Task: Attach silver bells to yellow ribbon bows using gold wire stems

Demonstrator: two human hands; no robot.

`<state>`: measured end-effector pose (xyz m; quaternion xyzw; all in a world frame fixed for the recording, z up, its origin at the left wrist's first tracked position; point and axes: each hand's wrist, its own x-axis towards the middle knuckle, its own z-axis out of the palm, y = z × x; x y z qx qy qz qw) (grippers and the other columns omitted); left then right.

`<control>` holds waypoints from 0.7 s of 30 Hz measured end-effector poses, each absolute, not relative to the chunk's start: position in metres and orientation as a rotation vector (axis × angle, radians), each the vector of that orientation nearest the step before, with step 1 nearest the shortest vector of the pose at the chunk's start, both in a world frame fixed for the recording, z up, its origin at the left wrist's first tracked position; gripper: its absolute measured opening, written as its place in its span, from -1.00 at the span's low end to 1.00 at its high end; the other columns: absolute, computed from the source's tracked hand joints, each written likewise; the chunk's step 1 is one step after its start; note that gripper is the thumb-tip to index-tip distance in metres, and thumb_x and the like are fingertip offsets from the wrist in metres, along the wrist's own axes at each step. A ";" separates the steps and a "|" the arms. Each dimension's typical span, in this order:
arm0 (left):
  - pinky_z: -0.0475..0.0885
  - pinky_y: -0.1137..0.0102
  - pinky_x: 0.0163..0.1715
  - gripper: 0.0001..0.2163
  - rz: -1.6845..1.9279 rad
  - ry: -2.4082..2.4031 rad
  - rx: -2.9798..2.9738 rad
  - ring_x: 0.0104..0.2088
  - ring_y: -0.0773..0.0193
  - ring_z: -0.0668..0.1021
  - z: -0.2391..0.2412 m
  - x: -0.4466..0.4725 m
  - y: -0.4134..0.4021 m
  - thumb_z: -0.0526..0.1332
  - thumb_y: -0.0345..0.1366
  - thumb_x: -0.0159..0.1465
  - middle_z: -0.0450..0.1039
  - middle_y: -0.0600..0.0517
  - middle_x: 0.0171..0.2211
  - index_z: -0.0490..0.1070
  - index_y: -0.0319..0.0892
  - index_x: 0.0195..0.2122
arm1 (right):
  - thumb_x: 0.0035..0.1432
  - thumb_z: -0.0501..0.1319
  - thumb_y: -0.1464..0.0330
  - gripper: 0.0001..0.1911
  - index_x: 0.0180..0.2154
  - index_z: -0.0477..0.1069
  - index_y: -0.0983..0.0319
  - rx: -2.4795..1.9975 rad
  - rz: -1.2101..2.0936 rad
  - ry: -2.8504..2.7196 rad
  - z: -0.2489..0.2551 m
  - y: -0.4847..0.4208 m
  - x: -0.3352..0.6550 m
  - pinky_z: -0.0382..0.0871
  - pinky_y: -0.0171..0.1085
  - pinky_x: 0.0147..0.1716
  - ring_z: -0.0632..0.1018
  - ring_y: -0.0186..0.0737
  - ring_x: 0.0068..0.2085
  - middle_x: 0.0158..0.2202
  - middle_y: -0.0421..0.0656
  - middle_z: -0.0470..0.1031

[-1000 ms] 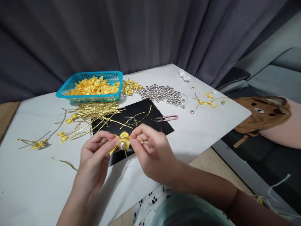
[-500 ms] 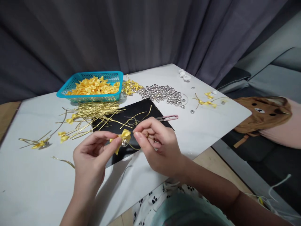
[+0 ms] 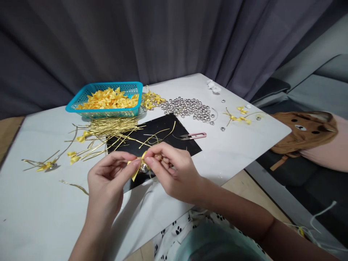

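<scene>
- White table (image 3: 49,214), bearing a black sheet (image 3: 187,145).
- Blue basket (image 3: 100,111) of yellow bows (image 3: 108,98).
- Left hand (image 3: 108,177): thumb and forefinger closed on the held bow (image 3: 136,174) at its left.
- Right hand (image 3: 174,174): thumb and forefinger pinched on its right.
- Held bow: between the hands, above the sheet.
- Silver bead (image 3: 144,168) against it.

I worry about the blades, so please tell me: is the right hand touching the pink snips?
Apart. The head view shows the pink snips beyond the right hand, with some black sheet visible between them.
</scene>
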<state>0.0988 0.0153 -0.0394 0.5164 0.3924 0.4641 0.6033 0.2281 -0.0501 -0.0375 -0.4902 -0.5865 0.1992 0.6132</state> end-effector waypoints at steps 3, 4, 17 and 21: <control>0.42 0.69 -0.57 -0.88 1.060 0.899 1.168 -0.62 0.48 0.52 -0.039 0.098 0.018 0.43 -0.44 -0.15 0.54 0.14 -0.64 0.54 -0.13 -0.59 | 0.18 0.12 0.48 -0.95 -0.36 0.31 0.29 -1.111 0.555 -1.309 -0.037 -0.049 0.228 0.14 -0.50 -0.62 0.18 -0.56 -0.63 -0.60 -0.36 0.20; 0.41 0.70 -0.58 -0.88 1.059 0.899 1.158 -0.63 0.49 0.51 -0.038 0.098 0.018 0.43 -0.45 -0.15 0.54 0.14 -0.65 0.54 -0.13 -0.60 | 0.18 0.12 0.46 -0.95 -0.36 0.30 0.29 -1.114 0.597 -1.286 -0.037 -0.050 0.228 0.13 -0.50 -0.63 0.19 -0.56 -0.62 -0.59 -0.35 0.21; 0.37 0.70 -0.67 -0.88 0.992 0.991 0.962 -0.70 0.51 0.45 -0.038 0.102 0.020 0.41 -0.44 -0.16 0.42 0.19 -0.73 0.48 -0.16 -0.64 | 0.10 0.08 0.53 -0.90 -0.40 0.18 0.25 -1.268 0.501 -1.355 -0.036 -0.064 0.225 0.01 -0.50 -0.68 0.07 -0.59 -0.70 -0.67 -0.44 0.02; 0.39 0.67 -0.63 -0.89 1.011 0.987 0.982 -0.68 0.50 0.45 -0.037 0.102 0.019 0.40 -0.42 -0.14 0.40 0.19 -0.73 0.48 -0.15 -0.64 | 0.12 0.06 0.53 -0.89 -0.40 0.18 0.24 -1.264 0.467 -1.355 -0.038 -0.061 0.225 0.01 -0.49 -0.68 0.08 -0.57 -0.70 -0.66 -0.43 0.03</control>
